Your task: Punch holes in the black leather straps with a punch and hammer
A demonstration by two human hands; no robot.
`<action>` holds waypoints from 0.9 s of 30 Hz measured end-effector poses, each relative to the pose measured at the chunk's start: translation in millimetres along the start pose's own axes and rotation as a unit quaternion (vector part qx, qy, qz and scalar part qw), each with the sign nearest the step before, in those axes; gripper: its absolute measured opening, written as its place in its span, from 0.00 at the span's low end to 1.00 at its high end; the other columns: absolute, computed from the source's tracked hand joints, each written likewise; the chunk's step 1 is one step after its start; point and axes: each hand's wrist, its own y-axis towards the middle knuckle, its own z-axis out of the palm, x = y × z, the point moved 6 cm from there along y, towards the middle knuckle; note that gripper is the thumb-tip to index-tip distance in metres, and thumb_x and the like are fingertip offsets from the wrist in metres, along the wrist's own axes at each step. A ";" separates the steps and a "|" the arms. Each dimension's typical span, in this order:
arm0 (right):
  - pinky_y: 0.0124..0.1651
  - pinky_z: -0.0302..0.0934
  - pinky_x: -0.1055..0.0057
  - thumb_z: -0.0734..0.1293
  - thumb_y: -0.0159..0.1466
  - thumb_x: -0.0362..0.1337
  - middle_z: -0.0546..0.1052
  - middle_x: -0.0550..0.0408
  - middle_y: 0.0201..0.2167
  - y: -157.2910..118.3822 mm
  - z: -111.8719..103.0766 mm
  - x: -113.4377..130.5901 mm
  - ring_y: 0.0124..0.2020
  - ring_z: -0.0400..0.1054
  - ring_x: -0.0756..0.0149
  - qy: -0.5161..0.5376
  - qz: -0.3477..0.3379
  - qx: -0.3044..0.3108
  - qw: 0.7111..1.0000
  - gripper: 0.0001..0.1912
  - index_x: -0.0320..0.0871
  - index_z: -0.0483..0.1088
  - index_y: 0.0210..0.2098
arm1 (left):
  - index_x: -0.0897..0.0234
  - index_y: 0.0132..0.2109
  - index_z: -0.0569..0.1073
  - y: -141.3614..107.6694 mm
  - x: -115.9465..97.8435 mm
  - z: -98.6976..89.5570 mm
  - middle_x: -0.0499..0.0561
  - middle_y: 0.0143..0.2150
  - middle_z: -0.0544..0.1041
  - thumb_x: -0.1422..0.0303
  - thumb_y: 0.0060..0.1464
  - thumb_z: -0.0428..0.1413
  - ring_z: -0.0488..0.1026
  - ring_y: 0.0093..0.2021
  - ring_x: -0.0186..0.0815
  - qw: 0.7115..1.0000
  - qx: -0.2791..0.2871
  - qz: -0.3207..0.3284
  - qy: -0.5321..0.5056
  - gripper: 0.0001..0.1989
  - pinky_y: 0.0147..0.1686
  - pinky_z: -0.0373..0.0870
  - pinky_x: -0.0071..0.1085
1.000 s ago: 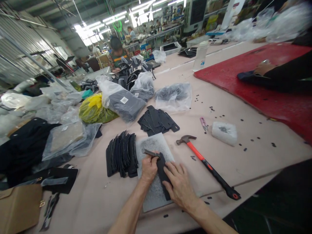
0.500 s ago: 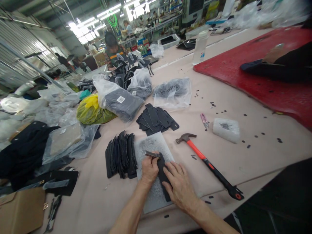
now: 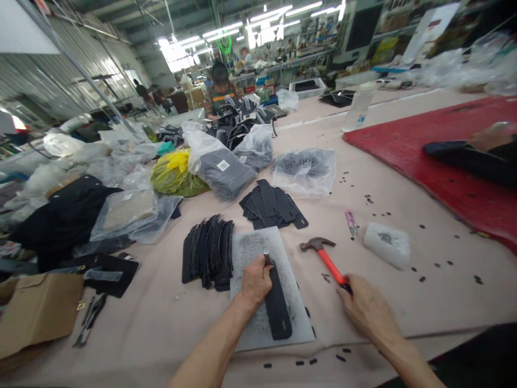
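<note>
My left hand [image 3: 256, 281] is closed around a small metal punch [image 3: 266, 257], held upright at the far end of a black strip [image 3: 278, 310]. That strip lies on a grey, speckled board [image 3: 250, 241]; its near end shows a short slot. To the right, my right hand [image 3: 369, 306] wraps around the handle of a claw hammer [image 3: 329, 263], whose head rests on or just over the table. Left of the board stands a tight row of black strips [image 3: 208, 250]. Beyond the board, more flat black pieces [image 3: 272, 205] lie in a loose pile.
Pink thread snips [image 3: 351, 223] and a wrapped white block [image 3: 386, 244] lie to the right. Small black cut-outs dot the table. A red board [image 3: 436, 134] holds another person's hand. Bagged goods [image 3: 226, 167] and a brown box [image 3: 44, 310] sit to the left.
My right hand has left the black strip and taken hold of the hammer handle. The punch, tilted before, now stands upright in my left hand. The camera view has shifted.
</note>
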 end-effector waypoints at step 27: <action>0.20 0.48 0.72 0.54 0.70 0.47 0.63 0.62 0.15 -18.7 -184.2 142.3 0.14 0.58 0.70 0.075 -0.232 -0.209 0.947 0.17 0.46 0.61 0.30 | 0.61 0.37 0.69 -0.2 -1.3 -0.9 0.50 0.32 0.77 0.75 0.56 0.50 0.74 0.34 0.39 1.000 0.019 -0.006 0.002 0.05 0.34 0.66 0.32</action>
